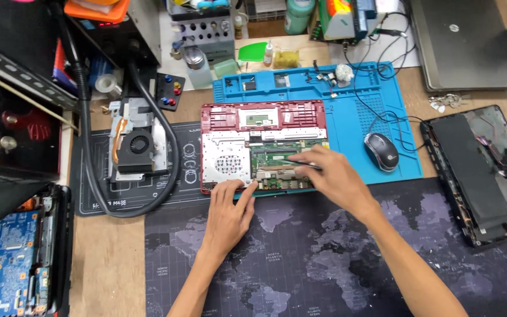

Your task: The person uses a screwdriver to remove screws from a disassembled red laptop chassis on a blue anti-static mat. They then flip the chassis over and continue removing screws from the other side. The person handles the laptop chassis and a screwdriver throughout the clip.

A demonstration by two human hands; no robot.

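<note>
An opened red laptop base (230, 111) lies upside down across a blue repair mat (347, 117) and a dark mat, its green circuit board (277, 154) and silver metal plate (224, 155) exposed. My left hand (228, 214) rests on the base's near edge, fingertips pressing the silver plate's corner. My right hand (335, 176) grips a thin metal tool (297, 162), likely tweezers, whose tip points left onto the green board.
A computer mouse (381, 151) sits on the blue mat's right side. A fan and heatsink assembly (136, 144) lies at left, ringed by a black hose (86, 147). A dark laptop shell (479, 170) sits at right, a blue circuit board (1, 264) at bottom left, and a closed grey laptop (462, 41) at top right.
</note>
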